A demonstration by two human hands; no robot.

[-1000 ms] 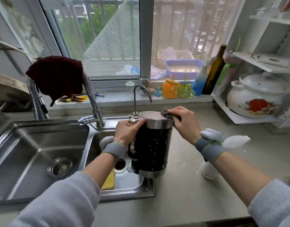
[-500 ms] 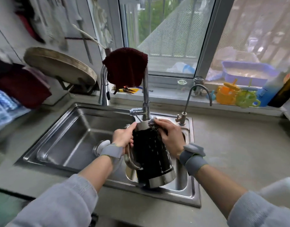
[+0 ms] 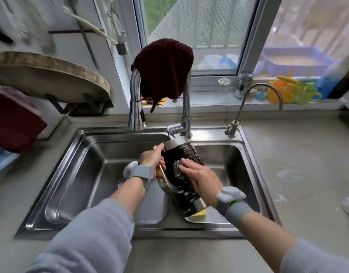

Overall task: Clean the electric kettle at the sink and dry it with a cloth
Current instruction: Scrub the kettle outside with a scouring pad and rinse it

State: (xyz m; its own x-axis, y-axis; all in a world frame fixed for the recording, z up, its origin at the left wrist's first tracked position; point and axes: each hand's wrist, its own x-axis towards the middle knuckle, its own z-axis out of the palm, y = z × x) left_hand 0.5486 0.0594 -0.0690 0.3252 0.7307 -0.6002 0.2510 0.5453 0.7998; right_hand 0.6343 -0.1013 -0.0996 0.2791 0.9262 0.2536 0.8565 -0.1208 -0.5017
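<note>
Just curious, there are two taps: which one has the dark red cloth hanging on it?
The tall pull-down tap behind the left basin; the thin gooseneck tap is bare.

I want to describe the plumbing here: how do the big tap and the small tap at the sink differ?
The big tap is thick, rises high in a wide arch ending in a broad spray head, and has a dark red cloth draped over it; the small tap is a thin, bare gooseneck. The big tap stands behind the sink divider, the small tap at its back right corner. Both are shiny metal.
</note>
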